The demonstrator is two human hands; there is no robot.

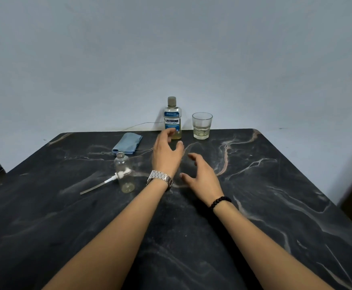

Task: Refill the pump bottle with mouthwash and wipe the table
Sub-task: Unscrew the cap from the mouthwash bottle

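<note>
Both hands empty: left hand spread, right hand loosely open.

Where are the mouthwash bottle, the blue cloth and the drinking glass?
Listerine mouthwash bottle (172, 120): head view, on its label.
Blue cloth (127, 142): head view, middle of the folded cloth.
Drinking glass (202, 126): head view, on its side wall.

the clear pump bottle stands uncapped at centre-left, a little yellowish liquid at its bottom; its white pump lies just left. the capped mouthwash bottle stands at the far edge, the folded blue cloth to its left.
</note>
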